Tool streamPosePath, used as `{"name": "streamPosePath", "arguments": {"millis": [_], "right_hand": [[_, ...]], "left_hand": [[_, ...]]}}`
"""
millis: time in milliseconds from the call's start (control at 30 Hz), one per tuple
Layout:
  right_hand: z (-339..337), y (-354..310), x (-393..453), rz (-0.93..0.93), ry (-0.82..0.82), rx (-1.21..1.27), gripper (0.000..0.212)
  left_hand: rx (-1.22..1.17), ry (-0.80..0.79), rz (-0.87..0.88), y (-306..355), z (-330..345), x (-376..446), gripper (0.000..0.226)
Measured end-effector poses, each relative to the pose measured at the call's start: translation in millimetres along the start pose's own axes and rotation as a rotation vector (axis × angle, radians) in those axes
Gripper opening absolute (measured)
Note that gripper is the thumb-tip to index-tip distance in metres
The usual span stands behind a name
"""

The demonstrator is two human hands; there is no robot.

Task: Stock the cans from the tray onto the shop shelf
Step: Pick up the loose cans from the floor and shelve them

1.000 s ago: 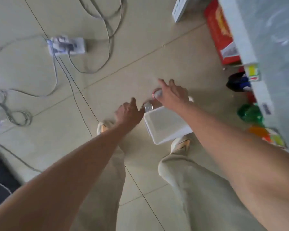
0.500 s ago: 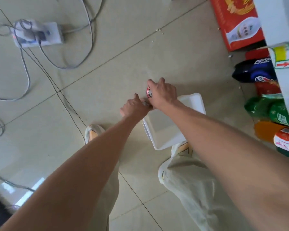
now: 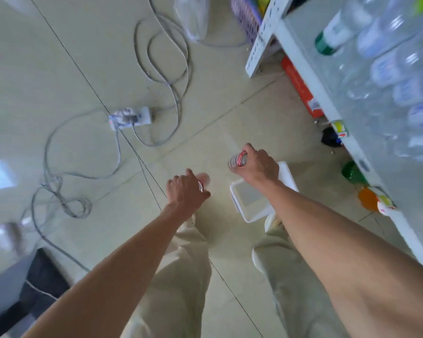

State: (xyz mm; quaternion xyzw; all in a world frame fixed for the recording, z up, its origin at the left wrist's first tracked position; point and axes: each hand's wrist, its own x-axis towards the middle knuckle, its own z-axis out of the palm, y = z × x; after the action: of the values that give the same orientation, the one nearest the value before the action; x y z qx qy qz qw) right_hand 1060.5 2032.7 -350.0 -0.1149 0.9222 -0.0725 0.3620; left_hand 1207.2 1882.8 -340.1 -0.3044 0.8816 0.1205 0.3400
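Observation:
My right hand [image 3: 259, 164] is closed around a red and silver can [image 3: 237, 160], held above the far end of the white tray [image 3: 249, 202]. The tray sits on the tiled floor by my feet, and the part that shows holds nothing. My left hand [image 3: 185, 189] grips a second can [image 3: 203, 181], mostly hidden by the fingers, over the floor left of the tray. The white shop shelf [image 3: 322, 93] runs along the right, its upper board carrying several clear bottles [image 3: 388, 69].
A power strip [image 3: 131, 117] with grey cables [image 3: 171, 76] lies on the floor ahead to the left. Coloured bottles [image 3: 352, 172] and a red carton [image 3: 300, 89] sit under the shelf. A purple basket [image 3: 244, 15] stands at the shelf's far end. A dark box [image 3: 22, 289] is at lower left.
Both hands have lifted away from the tray, each with a can, and spread apart. The view has tilted up, bringing the shelf's bottles into sight.

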Motion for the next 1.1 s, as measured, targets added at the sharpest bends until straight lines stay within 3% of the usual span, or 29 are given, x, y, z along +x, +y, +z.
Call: {"name": "streamPosePath", "arguments": {"millis": [233, 433, 633, 833, 1100], "right_hand": [[-190, -78, -125, -0.079, 0.081, -0.012, 0.057], [-321, -106, -248, -0.161, 0.17, -0.069, 0.062], [-404, -83, -315, -0.18, 0.359, -0.042, 0.061], [-459, -46, -331, -0.08, 0.479, 0.067, 0.071], [-521, -24, -311, -0.012, 0.472, 0.076, 0.067]], "left_hand": [[-0.029, -0.034, 0.121, -3, -175, -144, 0.056], [0.041, 0.102, 0.358, 24, -295, -258, 0.059], [0.057, 0.238, 0.526, 55, -352, -311, 0.056], [0.112, 0.313, 0.527, 87, -378, -332, 0.044], [0.152, 0.366, 0.612, 148, -446, -302, 0.051]]}}
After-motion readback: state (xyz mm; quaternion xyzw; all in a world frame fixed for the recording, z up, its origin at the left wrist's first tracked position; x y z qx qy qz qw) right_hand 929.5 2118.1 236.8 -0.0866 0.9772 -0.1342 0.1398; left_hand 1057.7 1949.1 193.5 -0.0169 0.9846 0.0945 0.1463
